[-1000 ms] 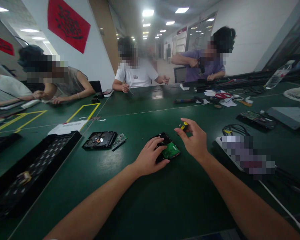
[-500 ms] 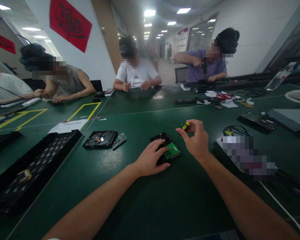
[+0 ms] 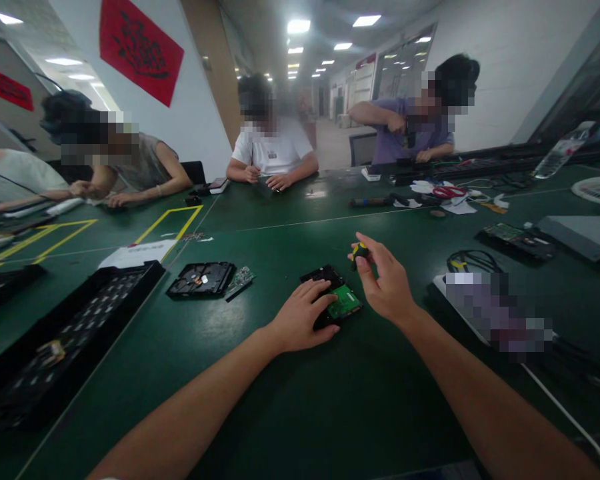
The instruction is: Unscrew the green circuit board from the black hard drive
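A hard drive (image 3: 321,273) lies on the green table with its green circuit board (image 3: 345,302) facing up. Over its left and near side, my left hand (image 3: 305,315) grips it against the table, fingers across the top and thumb along the near edge. My right hand (image 3: 384,280) is closed round the yellow-and-black handle of a small screwdriver (image 3: 360,254), raised just right of the drive. I cannot make out the screwdriver's blade. To the left sit another opened hard drive (image 3: 203,278) and a loose circuit board (image 3: 241,283).
A long black tray (image 3: 75,333) runs along the left. On the right are a cable bundle (image 3: 473,261), a blurred-out flat item (image 3: 495,310), another drive (image 3: 516,241) and a grey metal case (image 3: 583,237). Scissors (image 3: 450,193) and a bottle (image 3: 563,150) lie farther back. Several people sit opposite.
My right hand has moved slightly left, tipping the screwdriver handle more upright. My left hand stays on the drive. Across the table, the person in white has shifted both hands.
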A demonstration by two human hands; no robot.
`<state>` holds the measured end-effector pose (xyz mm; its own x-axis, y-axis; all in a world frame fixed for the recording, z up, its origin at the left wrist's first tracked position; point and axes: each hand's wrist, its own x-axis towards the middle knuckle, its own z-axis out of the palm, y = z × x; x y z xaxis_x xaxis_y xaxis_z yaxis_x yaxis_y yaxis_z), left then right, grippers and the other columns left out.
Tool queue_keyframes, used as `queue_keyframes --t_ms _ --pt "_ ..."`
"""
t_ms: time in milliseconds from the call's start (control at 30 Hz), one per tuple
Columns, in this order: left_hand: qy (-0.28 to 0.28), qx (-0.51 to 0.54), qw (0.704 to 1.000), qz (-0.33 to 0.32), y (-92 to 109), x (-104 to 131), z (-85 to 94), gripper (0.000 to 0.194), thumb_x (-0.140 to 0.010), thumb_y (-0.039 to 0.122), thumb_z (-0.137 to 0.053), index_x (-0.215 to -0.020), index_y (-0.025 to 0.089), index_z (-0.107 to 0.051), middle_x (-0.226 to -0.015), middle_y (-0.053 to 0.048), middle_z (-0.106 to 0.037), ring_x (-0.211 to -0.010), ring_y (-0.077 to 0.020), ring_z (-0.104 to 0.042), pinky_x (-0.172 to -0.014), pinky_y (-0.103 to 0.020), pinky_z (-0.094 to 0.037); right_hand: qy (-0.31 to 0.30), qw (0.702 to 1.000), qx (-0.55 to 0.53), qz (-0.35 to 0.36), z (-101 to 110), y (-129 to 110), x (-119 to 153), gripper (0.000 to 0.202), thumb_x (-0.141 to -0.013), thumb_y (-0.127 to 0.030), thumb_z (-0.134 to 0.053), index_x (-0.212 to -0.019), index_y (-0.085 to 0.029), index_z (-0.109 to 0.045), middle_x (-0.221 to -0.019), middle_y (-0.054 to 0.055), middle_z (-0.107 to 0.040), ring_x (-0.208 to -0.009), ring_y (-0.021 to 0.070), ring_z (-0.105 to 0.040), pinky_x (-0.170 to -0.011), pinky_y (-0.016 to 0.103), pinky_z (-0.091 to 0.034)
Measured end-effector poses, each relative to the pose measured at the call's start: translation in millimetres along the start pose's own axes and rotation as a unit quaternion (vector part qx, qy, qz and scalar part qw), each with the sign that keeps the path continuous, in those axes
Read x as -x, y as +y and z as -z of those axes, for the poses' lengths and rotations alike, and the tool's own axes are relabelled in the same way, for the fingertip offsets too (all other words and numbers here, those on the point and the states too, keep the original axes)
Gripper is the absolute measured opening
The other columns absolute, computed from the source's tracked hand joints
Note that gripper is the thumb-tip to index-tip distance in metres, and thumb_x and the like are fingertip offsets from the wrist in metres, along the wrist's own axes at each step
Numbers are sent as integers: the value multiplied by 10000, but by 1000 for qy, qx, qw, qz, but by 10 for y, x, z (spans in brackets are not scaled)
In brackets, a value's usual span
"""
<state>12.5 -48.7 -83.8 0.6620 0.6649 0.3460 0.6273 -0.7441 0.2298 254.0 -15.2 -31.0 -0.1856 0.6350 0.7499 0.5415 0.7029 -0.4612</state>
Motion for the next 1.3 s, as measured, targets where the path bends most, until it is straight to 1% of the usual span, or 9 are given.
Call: queue_keyframes --t_ms 133,200,433,667,833,900,1067,1133,1300 --pt "0 -6 1000 -8 -13 3 14 622 -925 545 -704 -1427 194 -598 -1603 -186 -499 -1508 -371 -469 -1285 -602 -325 6 1000 7 5 3 -17 -7 379 -1028 -376 -639 -1399 -301 -610 -1197 100 -631 -988 251 -673 -874 448 -617" --pt "-3 -9 1000 -14 -25 3 25 615 -929 545 -698 -1425 194 -601 -1601 -187 -504 -1516 -364 -463 -1290 -600 -313 14 1000 19 14 4 -10 -9 344 -1019 -384 -658 -1355 -312 -643 -1134 84 -631 -941 245 -672 -866 454 -614" --pt "-13 -6 1000 -23 -55 -6 71 618 -917 540 -700 -1427 202 -609 -1587 -181 -529 -1508 -348 -479 -1290 -591 -301 13 1000 -21 -16 -24 38 11 450 -1083 -320 -528 -1531 -322 -492 -1310 96 -678 -1111 269 -699 -998 510 -591" --pt "-25 3 998 -49 -75 3 123 624 -892 498 -715 -1430 202 -602 -1592 -178 -524 -1498 -355 -487 -1286 -586 -307 39 999 20 2 6 7 -7 370 -1003 -398 -682 -1359 -307 -640 -1163 100 -619 -980 266 -673 -863 479 -636" --pt "-22 0 999 -49 -72 8 107 613 -906 498 -698 -1428 195 -592 -1592 -181 -516 -1511 -349 -469 -1314 -598 -245 21 1000 -12 -9 -23 62 18 436 -1072 -329 -545 -1507 -325 -524 -1282 101 -676 -1084 275 -705 -970 519 -613" --pt "-18 -2 999 -47 -74 10 94 608 -912 503 -693 -1427 194 -592 -1581 -181 -526 -1510 -342 -471 -1322 -602 -221 16 999 -24 -17 -28 69 23 459 -1072 -326 -545 -1529 -324 -501 -1309 101 -676 -1085 267 -711 -984 516 -611" --pt "-13 -3 999 -52 -88 18 69 611 -921 512 -689 -1435 197 -587 -1578 -180 -528 -1512 -338 -470 -1325 -606 -207 35 999 6 9 6 8 -3 396 -1013 -349 -665 -1408 -328 -638 -1206 94 -648 -986 245 -692 -865 443 -647" --pt "-11 -2 999 -53 -90 21 65 611 -924 513 -687 -1437 196 -585 -1578 -185 -528 -1515 -337 -468 -1324 -603 -216 33 999 12 18 15 -21 -13 397 -1039 -319 -617 -1436 -343 -624 -1192 84 -665 -1003 244 -699 -892 446 -639" --pt "-9 2 999 -53 -88 24 68 604 -934 510 -681 -1443 202 -578 -1577 -182 -529 -1518 -337 -464 -1322 -600 -224 8 1000 -12 14 -1 -39 -3 464 -1086 -268 -495 -1545 -337 -496 -1358 89 -673 -1163 262 -690 -1051 514 -574"
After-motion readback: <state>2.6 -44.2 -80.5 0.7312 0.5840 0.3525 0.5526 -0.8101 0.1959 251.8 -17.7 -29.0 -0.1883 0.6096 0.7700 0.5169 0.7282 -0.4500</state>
